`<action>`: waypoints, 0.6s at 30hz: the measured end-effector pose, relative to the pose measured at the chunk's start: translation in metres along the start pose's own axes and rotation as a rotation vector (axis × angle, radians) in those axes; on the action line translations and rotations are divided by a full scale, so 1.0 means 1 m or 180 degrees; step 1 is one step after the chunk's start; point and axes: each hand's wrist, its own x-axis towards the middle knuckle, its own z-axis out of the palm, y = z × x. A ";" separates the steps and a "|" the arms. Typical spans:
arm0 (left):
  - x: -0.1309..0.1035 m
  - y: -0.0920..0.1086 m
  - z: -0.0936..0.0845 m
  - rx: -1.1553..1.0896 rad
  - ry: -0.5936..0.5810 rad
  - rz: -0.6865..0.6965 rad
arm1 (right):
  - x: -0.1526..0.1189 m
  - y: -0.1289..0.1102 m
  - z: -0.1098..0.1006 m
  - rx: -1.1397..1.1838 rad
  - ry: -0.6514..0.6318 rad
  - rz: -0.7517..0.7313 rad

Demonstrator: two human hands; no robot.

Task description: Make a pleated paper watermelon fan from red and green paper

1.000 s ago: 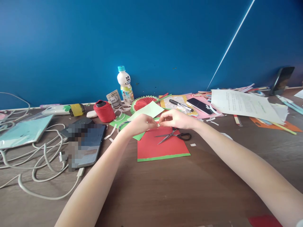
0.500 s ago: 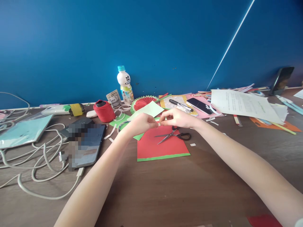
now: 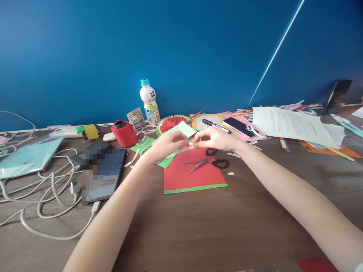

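Note:
My left hand (image 3: 172, 142) is closed in a pinch above the far edge of a red paper sheet (image 3: 181, 172) with a green border. Opposite it, my right hand (image 3: 214, 139) pinches near the end of a thin pale strip (image 3: 185, 150), which looks like tape. The strip runs under my left fingertips, and what those fingers grip is hidden. Black-handled scissors (image 3: 206, 163) lie with parted blades on the red sheet. Partly behind my left hand are a tape roll (image 3: 144, 150), green paper (image 3: 165, 161) and a pale green sheet (image 3: 183, 129).
Behind my hands stand a folded red-and-green paper fan (image 3: 172, 124), a bottle (image 3: 149, 102) and a red-wrapped roll (image 3: 124, 134). A marker (image 3: 216, 126) and a phone (image 3: 240, 127) lie at the back. White cables (image 3: 53, 189) and a dark device (image 3: 106, 177) occupy the left.
My hands have drawn slightly apart and my right hand has risen a little. More of the pale strip shows below my left fingers. A white scrap now shows by my right wrist.

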 end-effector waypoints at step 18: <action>0.001 -0.002 0.003 0.0187 -0.0208 0.0039 | 0.001 0.006 -0.003 -0.0310 0.0022 0.0252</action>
